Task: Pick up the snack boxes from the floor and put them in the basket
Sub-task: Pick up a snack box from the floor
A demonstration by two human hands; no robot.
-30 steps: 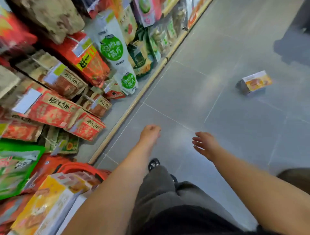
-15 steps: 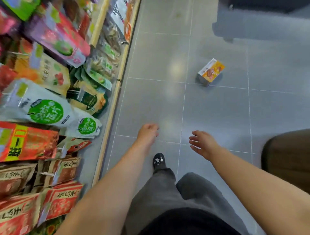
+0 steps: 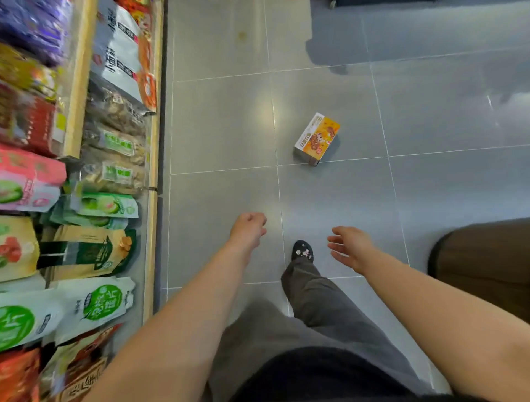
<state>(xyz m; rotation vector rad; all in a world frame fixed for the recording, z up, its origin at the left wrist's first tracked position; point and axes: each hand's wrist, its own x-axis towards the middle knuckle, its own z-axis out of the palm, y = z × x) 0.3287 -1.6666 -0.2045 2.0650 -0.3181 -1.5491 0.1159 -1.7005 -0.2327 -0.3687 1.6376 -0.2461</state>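
An orange and white snack box [image 3: 317, 139] lies on the grey tiled floor ahead of me, a little to the right. My left hand [image 3: 249, 228] hangs in front of me with its fingers curled in and nothing in it. My right hand [image 3: 349, 245] is beside it, fingers spread, empty. Both hands are well short of the box. No basket is in view.
Shelves [image 3: 152, 172] packed with snack bags run along the left. My foot in a dark shoe [image 3: 302, 251] is stepping forward between my hands. A brown rounded object [image 3: 484, 264] sits at the right edge. A dark fixture [image 3: 372, 3] stands at the far top.
The view has swung right along the aisle and the box now sits closer and nearer the centre. The basket with boxes at the lower left has left the view. My left fingers have curled in.
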